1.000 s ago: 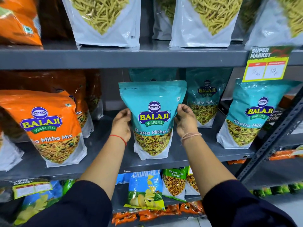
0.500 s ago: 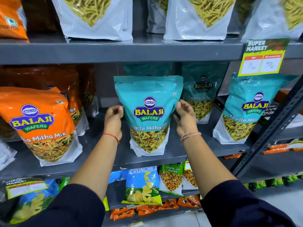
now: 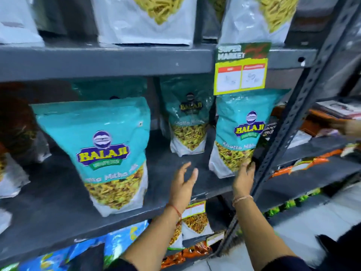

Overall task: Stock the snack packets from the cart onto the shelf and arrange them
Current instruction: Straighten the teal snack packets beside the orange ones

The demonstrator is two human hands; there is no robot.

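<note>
A teal Balaji snack packet (image 3: 103, 149) stands upright by itself on the grey middle shelf (image 3: 58, 216), left of my hands. My left hand (image 3: 182, 182) hovers open over the bare shelf, fingers spread, holding nothing. Fingers of my right hand (image 3: 244, 178) touch the lower edge of a second teal packet (image 3: 240, 133) at the shelf's right end, beside the upright post; the grip itself is not visible. A third teal packet (image 3: 188, 122) stands further back between them. The view is blurred by motion.
A perforated grey post (image 3: 289, 133) slants down on the right. A yellow price tag (image 3: 241, 75) hangs from the upper shelf, which holds white packets (image 3: 146, 18). Small packets fill the lower shelf (image 3: 195, 222). Another person's hand (image 3: 345, 128) shows at far right.
Both hands have let go of the teal packet and moved right; it stays standing on the shelf. The view swung right, and my right hand now reaches the rightmost teal packet.
</note>
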